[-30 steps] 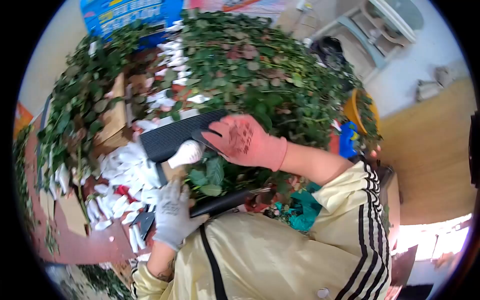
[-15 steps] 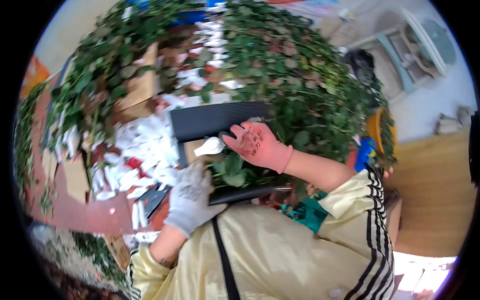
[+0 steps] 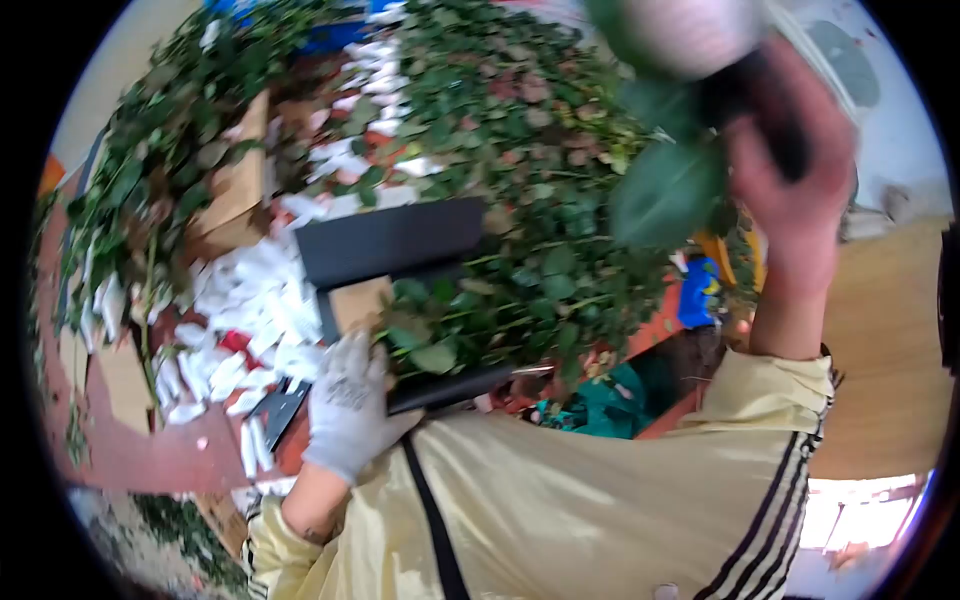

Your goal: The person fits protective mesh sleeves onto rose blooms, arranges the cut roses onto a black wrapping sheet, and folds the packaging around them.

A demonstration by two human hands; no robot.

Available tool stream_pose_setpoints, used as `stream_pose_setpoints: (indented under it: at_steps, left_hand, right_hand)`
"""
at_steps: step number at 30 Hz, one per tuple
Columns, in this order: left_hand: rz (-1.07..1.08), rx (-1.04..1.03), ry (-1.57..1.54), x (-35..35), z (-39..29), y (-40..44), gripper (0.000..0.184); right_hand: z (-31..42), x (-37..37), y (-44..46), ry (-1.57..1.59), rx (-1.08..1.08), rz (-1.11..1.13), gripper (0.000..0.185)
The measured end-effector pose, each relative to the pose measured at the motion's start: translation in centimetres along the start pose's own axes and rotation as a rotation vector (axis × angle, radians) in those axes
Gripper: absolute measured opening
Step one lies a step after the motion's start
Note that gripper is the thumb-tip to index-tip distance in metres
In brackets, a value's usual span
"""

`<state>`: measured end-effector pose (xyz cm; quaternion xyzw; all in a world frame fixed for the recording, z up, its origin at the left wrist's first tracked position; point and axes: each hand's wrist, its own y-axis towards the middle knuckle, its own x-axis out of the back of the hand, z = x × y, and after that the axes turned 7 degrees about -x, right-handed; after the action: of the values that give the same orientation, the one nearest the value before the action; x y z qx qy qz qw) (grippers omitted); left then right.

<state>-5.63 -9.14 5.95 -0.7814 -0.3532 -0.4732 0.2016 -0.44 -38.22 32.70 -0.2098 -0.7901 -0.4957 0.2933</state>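
My right hand (image 3: 800, 170), in a pink glove and blurred, is raised close to the camera at the upper right, closed around a rose with a white-wrapped head (image 3: 695, 30) and large green leaves (image 3: 668, 195). Something dark at its fingers is too blurred to tell. Lower down, my left hand (image 3: 350, 408), in a pale grey glove, rests with fingers stretched and thumb apart at the near left corner of a black tray-like stand (image 3: 390, 240). Leafy stems (image 3: 480, 320) and a cardboard piece (image 3: 360, 303) lie in the stand.
White sleeves (image 3: 262, 305) are heaped left of the stand. Leafy stems (image 3: 520, 130) cover the table's far side, with more at the left (image 3: 150, 150). A teal bag (image 3: 610, 405) lies near the front edge. At the right are a blue item (image 3: 698, 293) and a wooden surface (image 3: 885, 350).
My right hand has risen from the stand to the upper right, carrying the wrapped rose with it. My left hand remains at the stand's corner. The view has shifted.
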Motion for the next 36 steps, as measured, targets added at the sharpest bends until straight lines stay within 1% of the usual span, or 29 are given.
stream_pose_setpoints:
  at_steps: [1,2,4,6,7,8,9,11,12,14,15,17,18,19,20,21,22,23,24,26,27,29,30,31,33,34,35,36]
  left_hand:
    - [-0.007,0.001,0.043,0.0,0.0,-0.1,0.084]
    - [-0.008,0.011,0.040,-0.2,0.1,-0.2,0.083]
    - [0.001,0.032,0.035,0.1,0.1,-0.2,0.082]
    - [-0.008,0.052,0.041,0.2,0.0,0.0,0.079]
    - [0.018,0.063,0.058,0.3,-0.1,0.0,0.080]
    - [0.011,0.066,0.053,0.2,0.0,0.0,0.080]
    - [0.007,0.069,0.048,0.1,0.1,0.0,0.080]
    - [0.027,0.100,0.024,0.2,0.2,0.0,0.081]
    - [0.041,0.093,0.028,0.4,0.1,0.0,0.080]
    - [0.072,0.083,0.031,0.3,0.3,0.1,0.083]
    - [0.086,0.083,0.029,0.3,0.3,0.2,0.083]
    - [0.089,0.066,0.055,0.8,0.2,0.3,0.075]
    - [0.111,0.055,0.060,1.5,1.0,0.4,0.075]
    - [0.090,0.028,-0.258,2.6,2.2,0.5,0.068]
    - [0.069,0.007,-0.576,3.2,3.0,0.8,0.061]
    - [-0.169,0.177,-0.725,2.1,3.7,0.8,0.044]
    - [-0.445,0.304,-0.874,1.0,4.5,0.9,0.029]
    - [-0.559,0.430,-0.742,1.0,5.6,1.1,0.022]
    - [-0.556,0.434,-0.742,0.9,6.2,1.6,0.022]
    - [-0.247,0.412,-0.634,0.6,7.5,2.4,0.023]
    - [-0.251,0.416,-0.636,0.1,8.1,2.8,0.023]
    - [-0.131,0.353,-0.453,-1.5,9.1,3.2,0.027]
    - [-0.152,0.338,-0.560,-1.9,9.5,3.4,0.030]
    - [-0.151,0.340,-0.567,-2.4,10.0,3.4,0.030]
    - [-0.224,0.243,-0.805,-3.4,11.1,3.2,0.028]
    - [-0.265,0.227,-0.890,-4.0,11.3,3.1,0.029]
    - [-0.267,0.229,-0.901,-4.4,11.5,2.9,0.029]
    - [-0.285,0.254,-0.999,-4.8,11.7,2.7,0.030]
  right_hand:
    - [2.3,-1.6,-0.7,-0.003,0.298,0.130,0.044]
    - [5.3,-3.7,-2.0,0.012,0.315,0.381,0.049]
    - [11.2,-8.0,-4.6,0.035,0.279,0.900,0.058]
    - [15.0,-15.6,-10.5,0.140,0.369,0.681,0.042]
    - [16.5,-17.4,-10.8,0.209,0.303,0.955,0.036]
    - [17.4,-18.6,-11.9,0.238,0.335,0.905,0.033]
    - [17.9,-19.6,-12.8,0.287,0.347,0.849,0.034]
    - [18.3,-20.4,-13.7,0.335,0.207,0.955,0.039]
    - [18.1,-20.7,-14.1,0.344,0.218,0.957,0.039]
    - [17.7,-20.9,-14.7,0.404,0.108,0.914,0.043]
    - [17.8,-21.0,-14.8,0.414,0.100,0.922,0.043]
    - [18.0,-20.7,-15.2,0.338,0.209,0.866,0.044]
    - [18.1,-21.0,-15.9,0.315,0.211,0.797,0.045]
    - [18.2,-21.0,-16.2,0.323,0.187,0.804,0.045]
    - [18.2,-21.0,-15.8,0.324,0.197,0.860,0.045]
    - [18.1,-21.1,-15.6,0.322,0.208,0.914,0.046]
    - [18.1,-21.3,-15.8,0.327,0.192,0.919,0.046]
    - [18.0,-21.3,-16.0,0.348,0.192,0.908,0.046]
    - [18.0,-21.3,-16.1,0.367,0.199,0.892,0.047]
    - [18.1,-21.1,-15.5,0.358,0.199,0.922,0.047]
    - [18.1,-21.1,-15.2,0.346,0.194,0.954,0.047]
    - [18.2,-21.0,-14.9,0.352,0.189,0.982,0.048]
    - [18.2,-21.1,-14.9,0.355,0.175,1.006,0.048]
    - [18.2,-21.1,-15.2,0.353,0.178,1.013,0.048]
    - [18.0,-21.4,-15.6,0.423,0.193,0.772,0.043]
    - [18.0,-21.5,-15.6,0.420,0.198,0.779,0.043]
    - [18.0,-21.5,-15.4,0.422,0.194,0.808,0.044]
    - [18.1,-21.5,-15.4,0.424,0.189,0.838,0.044]
